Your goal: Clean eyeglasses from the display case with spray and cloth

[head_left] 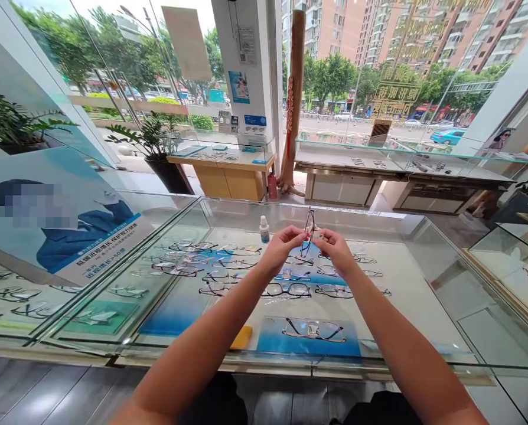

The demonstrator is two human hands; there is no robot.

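Above the far part of the glass display case, my left hand [287, 241] and my right hand [333, 245] come together around a pair of dark-framed eyeglasses [309, 218]. The glasses are turned upright, seen nearly edge-on. My left fingers pinch the frame from the left. From the right, my right fingers close on it, with a small pale piece, perhaps a tag, showing by the fingertips. A small white bottle [264, 229] with a blue label stands on the glass left of my left hand. Several eyeglasses [288, 290] lie in rows inside the case below.
The case's front glass edge [379, 358] runs before my body. Gold-rimmed glasses [314, 330] lie on a blue card near the front. A poster [69, 224] stands at left. Farther off are a wooden cabinet [232, 180], a tree-trunk post [296, 88] and more display cases [357, 154].
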